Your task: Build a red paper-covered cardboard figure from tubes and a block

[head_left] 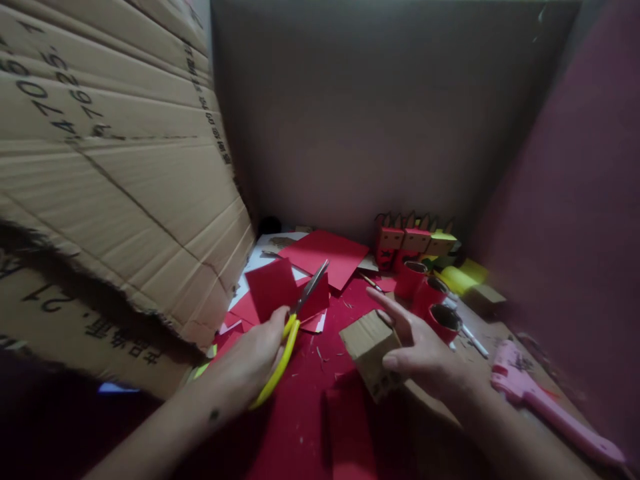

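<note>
My left hand (253,357) is closed around yellow-handled scissors (287,357), near where the handles meet the metal blades. The blades point up and away, and whether they are apart is hard to see. A small square of red paper (271,285) stands up just beyond my left fingers; I cannot tell if they pinch it too. My right hand (420,350) grips a small brown cardboard box (373,347) at its right side, thumb in front and index finger stretched out. The box is tilted, with dark marks or holes low on its front.
Red sheets (327,257) lie at the back. Several red cups (433,293) and small box figures (410,240) stand at the back right. A pink glue gun (545,403) lies far right. A large cardboard panel (125,173) leans in from the left.
</note>
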Tool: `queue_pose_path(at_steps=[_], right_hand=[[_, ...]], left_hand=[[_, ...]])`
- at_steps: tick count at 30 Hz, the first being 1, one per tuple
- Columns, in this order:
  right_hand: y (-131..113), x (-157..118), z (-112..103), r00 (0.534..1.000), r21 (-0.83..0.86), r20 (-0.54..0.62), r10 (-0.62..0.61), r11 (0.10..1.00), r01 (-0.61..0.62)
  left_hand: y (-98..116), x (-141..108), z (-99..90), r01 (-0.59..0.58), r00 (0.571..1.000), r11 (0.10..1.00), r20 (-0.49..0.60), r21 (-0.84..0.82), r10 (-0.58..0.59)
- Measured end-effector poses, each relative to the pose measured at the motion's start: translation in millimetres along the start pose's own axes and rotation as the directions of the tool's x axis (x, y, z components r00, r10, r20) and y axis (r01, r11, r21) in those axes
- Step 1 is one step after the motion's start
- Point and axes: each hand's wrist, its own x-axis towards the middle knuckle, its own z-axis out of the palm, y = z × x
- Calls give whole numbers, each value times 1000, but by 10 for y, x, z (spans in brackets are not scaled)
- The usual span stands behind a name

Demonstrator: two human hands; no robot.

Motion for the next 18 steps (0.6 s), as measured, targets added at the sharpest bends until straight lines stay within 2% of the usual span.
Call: queue_pose_path(at_steps=[2,4,8,10,13,18], right_hand=[[-23,-6,9,999,-16,-44,-19,1000,19],[-39,-14,5,997,-26,-68,-22,999,21],[-51,-26,-13,997,-37,-57,-54,998,52],[-60,-30,-8,996,-39,-43,-78,996,77],[-86,-48,15,995,-42,-38,-95,995,93],[-111,-137,9,991,-72,-100,-90,994,83]], left_hand=[[70,88,-108,33,995,989,-94,141,-20],[142,118,-207,26,995,975,-101,219,-4],[192,103,-216,-128,991,915,81,383,105],[166,114,-148,-187,981,893,118,409,151],[117,154,-75,-199,979,890,124,411,162],[199,33,-120,-251,968,877,85,411,237]])
